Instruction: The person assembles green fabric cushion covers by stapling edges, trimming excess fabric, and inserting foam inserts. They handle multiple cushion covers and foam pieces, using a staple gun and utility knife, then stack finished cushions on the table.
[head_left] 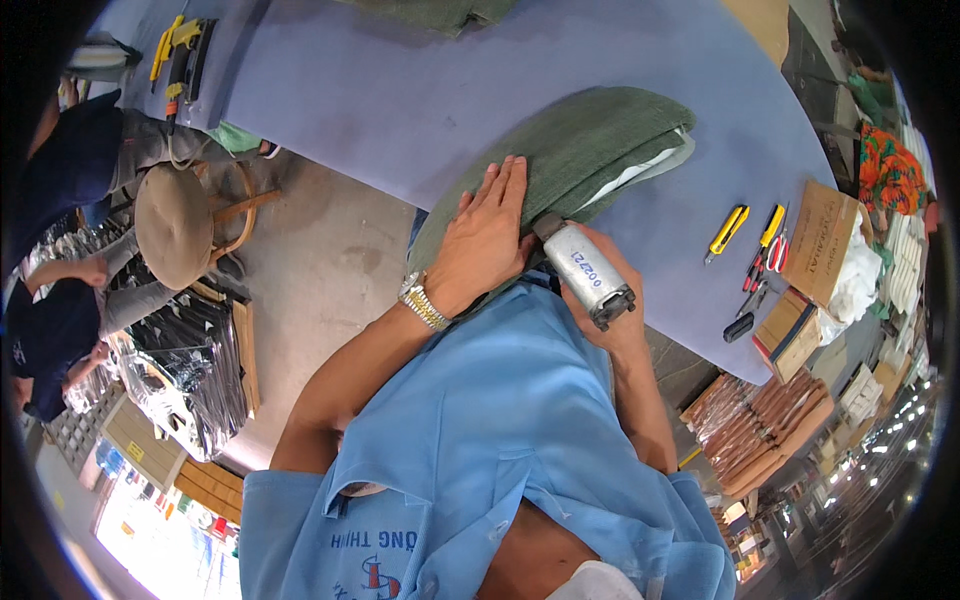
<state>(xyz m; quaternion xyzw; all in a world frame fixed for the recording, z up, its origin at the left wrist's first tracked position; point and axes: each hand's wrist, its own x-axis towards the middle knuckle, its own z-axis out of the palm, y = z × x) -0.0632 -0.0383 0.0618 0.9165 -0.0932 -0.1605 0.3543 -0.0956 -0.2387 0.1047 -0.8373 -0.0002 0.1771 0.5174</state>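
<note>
My left hand (487, 240) lies flat on the green cushion (580, 150), which stretches away to the upper right; my right hand (600, 300) grips the grey tool (588, 272) at its near edge.

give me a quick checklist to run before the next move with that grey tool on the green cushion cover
1. Left hand flat on the green cushion cover, holding it down: ok.
2. Right hand has a firm grip on the grey metal tool: ok, fingers wrap the body.
3. Tool nose seated at the cover's edge: cannot tell, the tip is hidden behind the left hand.
4. Left fingers clear of the tool nose: not ok, the hand lies right beside it.
5. Cover lying fully on the purple table: not ok, its near end hangs over the edge.
6. Yellow utility knives away from the hands: ok.
</note>
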